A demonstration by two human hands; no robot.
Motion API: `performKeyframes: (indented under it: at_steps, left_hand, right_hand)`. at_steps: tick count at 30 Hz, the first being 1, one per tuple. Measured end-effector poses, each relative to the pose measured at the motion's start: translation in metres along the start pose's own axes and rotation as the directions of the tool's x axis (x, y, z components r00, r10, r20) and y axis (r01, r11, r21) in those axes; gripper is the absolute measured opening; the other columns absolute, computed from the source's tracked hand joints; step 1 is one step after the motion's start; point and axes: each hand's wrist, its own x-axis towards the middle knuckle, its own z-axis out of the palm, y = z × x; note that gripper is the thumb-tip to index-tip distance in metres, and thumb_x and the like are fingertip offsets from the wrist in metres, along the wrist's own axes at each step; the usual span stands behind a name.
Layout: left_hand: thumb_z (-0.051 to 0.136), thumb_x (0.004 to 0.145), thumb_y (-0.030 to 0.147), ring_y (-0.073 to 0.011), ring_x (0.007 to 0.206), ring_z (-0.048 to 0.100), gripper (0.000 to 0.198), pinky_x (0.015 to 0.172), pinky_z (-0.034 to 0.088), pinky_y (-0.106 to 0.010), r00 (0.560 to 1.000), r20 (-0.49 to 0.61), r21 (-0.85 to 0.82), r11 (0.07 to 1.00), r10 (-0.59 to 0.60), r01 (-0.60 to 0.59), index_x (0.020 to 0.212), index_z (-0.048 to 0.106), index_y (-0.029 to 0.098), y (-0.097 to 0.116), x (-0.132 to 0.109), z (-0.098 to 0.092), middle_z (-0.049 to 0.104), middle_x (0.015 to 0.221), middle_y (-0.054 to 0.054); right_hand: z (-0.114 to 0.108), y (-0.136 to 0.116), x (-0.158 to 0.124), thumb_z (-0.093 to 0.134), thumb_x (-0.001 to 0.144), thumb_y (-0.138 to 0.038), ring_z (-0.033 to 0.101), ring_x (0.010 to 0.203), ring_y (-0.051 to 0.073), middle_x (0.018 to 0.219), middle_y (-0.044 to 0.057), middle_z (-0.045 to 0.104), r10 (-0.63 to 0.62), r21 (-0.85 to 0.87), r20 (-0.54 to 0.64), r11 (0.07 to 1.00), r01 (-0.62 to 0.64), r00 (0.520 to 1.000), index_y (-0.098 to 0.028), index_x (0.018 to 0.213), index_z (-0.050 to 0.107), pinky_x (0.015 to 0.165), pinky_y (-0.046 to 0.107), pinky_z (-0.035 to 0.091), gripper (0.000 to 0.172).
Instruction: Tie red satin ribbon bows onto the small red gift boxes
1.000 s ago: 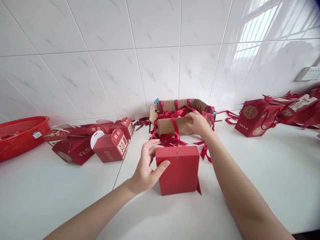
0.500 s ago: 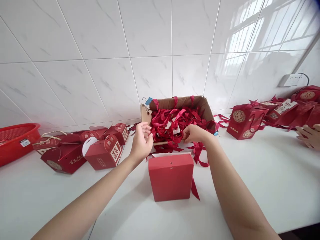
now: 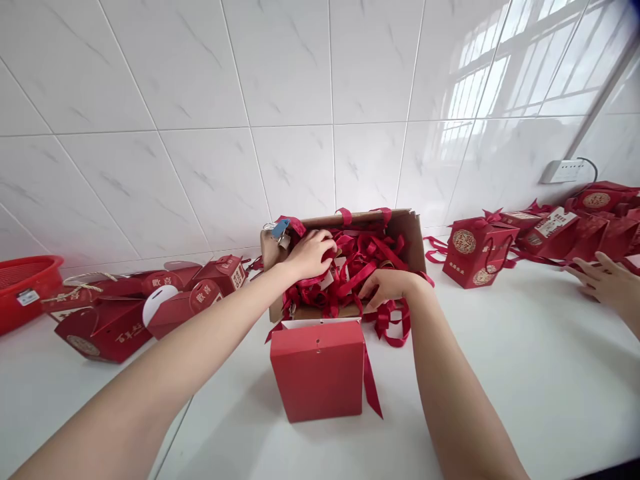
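A brown cardboard box full of tangled red ribbons stands against the tiled wall. My left hand reaches into its left side, fingers curled down among the ribbons. My right hand rests on the box's front edge, fingers closed on ribbons there. A plain red paper box stands upright on the white counter just in front, a ribbon tail hanging at its right side.
Several folded red gift boxes lie at the left, beside a red plastic basket. More red gift bags stand at the right below a wall socket. Another person's hand rests on the counter at the far right.
My left hand left the plain red box and went into the ribbon box. My right hand shifted along the box front. The view moved closer.
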Motion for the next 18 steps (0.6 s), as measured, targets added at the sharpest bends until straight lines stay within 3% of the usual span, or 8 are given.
performKeyframes:
  at_steps: [3,5,9,11,14,16,18]
  left_hand:
    - [0.057,0.073,0.017,-0.034,0.12,0.039,0.021,0.098,0.039,-0.048,0.997,0.06,0.113,0.993,-0.048,0.041,0.093,0.061,0.017,-0.017,0.003,0.006,0.047,0.125,-0.012]
    - [0.055,0.071,0.011,-0.0331,0.121,0.04,0.03,0.099,0.039,-0.046,0.992,0.098,0.166,0.984,-0.079,0.062,0.1,0.06,0.015,-0.03,0.003,0.009,0.047,0.125,-0.013]
    - [0.051,0.071,0.008,-0.0269,0.109,0.052,0.045,0.092,0.045,-0.038,0.976,0.178,0.206,0.975,-0.123,0.085,0.115,0.055,0.017,-0.047,0.004,0.006,0.053,0.12,-0.011]
    - [0.05,0.071,0.007,-0.0269,0.108,0.053,0.048,0.091,0.045,-0.039,0.976,0.19,0.201,0.977,-0.109,0.07,0.118,0.053,0.017,-0.047,0.004,0.001,0.049,0.126,-0.012]
    - [0.046,0.072,0.001,-0.0279,0.123,0.042,0.049,0.102,0.035,-0.043,0.986,0.166,0.174,0.985,-0.029,-0.001,0.116,0.055,0.021,-0.035,0.003,-0.003,0.04,0.137,-0.011]
    - [0.047,0.074,0.003,-0.0261,0.124,0.041,0.043,0.105,0.032,-0.041,0.986,0.168,0.141,0.989,0.012,-0.036,0.11,0.058,0.022,-0.026,0.001,-0.001,0.048,0.13,-0.01]
    - [0.048,0.079,0.012,-0.0243,0.107,0.054,0.029,0.096,0.04,-0.038,0.982,0.19,0.108,0.994,-0.001,-0.02,0.103,0.06,0.022,-0.019,-0.003,0.005,0.06,0.111,-0.009]
  right_hand:
    - [0.0,0.004,0.003,0.082,0.052,-0.033,0.061,0.092,0.023,0.102,0.0,0.069,0.0,-0.018,-0.043,1.0,-0.001,0.999,-0.029,0.106,0.069,0.068,0.024,0.047,0.056]
    - [0.0,0.005,0.004,0.081,0.054,-0.032,0.062,0.09,0.022,0.105,0.0,0.068,0.0,-0.026,-0.096,1.0,-0.003,0.995,-0.03,0.105,0.068,0.07,0.025,0.047,0.053]
    - [0.0,0.004,0.003,0.072,0.066,-0.031,0.063,0.082,0.02,0.098,0.003,0.068,0.012,-0.029,-0.228,0.999,-0.019,0.974,-0.025,0.097,0.068,0.068,0.027,0.047,0.032]
    - [-0.001,0.004,0.002,0.067,0.071,-0.03,0.062,0.082,0.019,0.1,0.004,0.067,0.018,-0.03,-0.297,0.999,-0.028,0.955,-0.023,0.099,0.066,0.067,0.027,0.047,0.028]
    - [-0.001,0.005,0.002,0.063,0.074,-0.025,0.061,0.085,0.017,0.106,0.003,0.064,0.02,-0.025,-0.361,0.999,-0.031,0.932,-0.024,0.106,0.062,0.068,0.024,0.046,0.032]
    - [-0.001,0.005,0.002,0.06,0.077,-0.025,0.061,0.086,0.016,0.105,0.002,0.065,0.025,-0.023,-0.384,0.999,-0.036,0.923,-0.024,0.105,0.062,0.067,0.023,0.046,0.028]
    - [-0.001,0.003,0.002,0.053,0.082,-0.031,0.061,0.081,0.017,0.096,0.004,0.066,0.032,-0.029,-0.392,0.998,-0.047,0.919,-0.022,0.098,0.065,0.065,0.024,0.045,0.022]
